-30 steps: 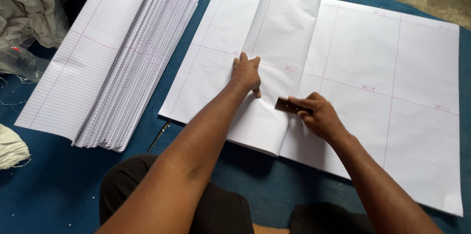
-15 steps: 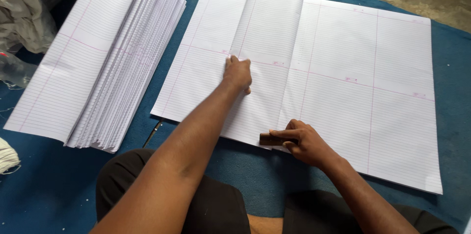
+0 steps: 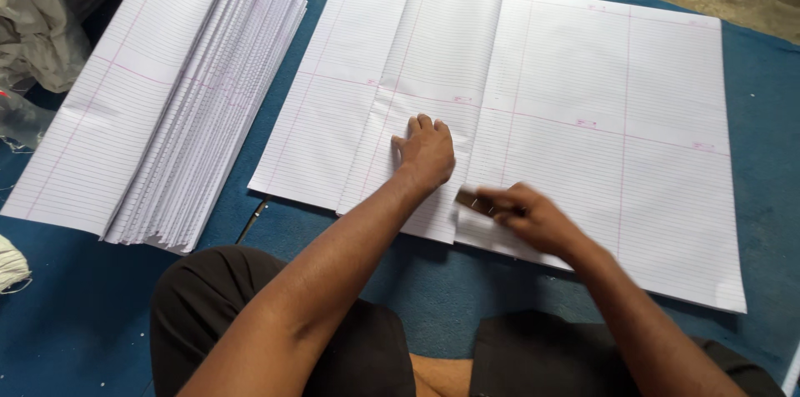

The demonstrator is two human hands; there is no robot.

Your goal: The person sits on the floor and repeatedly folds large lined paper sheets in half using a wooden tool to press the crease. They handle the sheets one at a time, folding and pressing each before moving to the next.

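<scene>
On folded ruled sheet [image 3: 433, 55]: left hand [image 3: 427, 151] flat; right hand [image 3: 529, 215] gripping creasing block [image 3: 471, 201].

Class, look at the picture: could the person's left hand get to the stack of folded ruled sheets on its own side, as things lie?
Probably yes. The left hand lies flat on the folded sheet, and only bare blue mat shows between it and the stack.

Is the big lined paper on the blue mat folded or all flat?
Partly folded. One flap of the lined sheet lies doubled over the middle, pressed by the left hand; the rest lies spread flat.
</scene>
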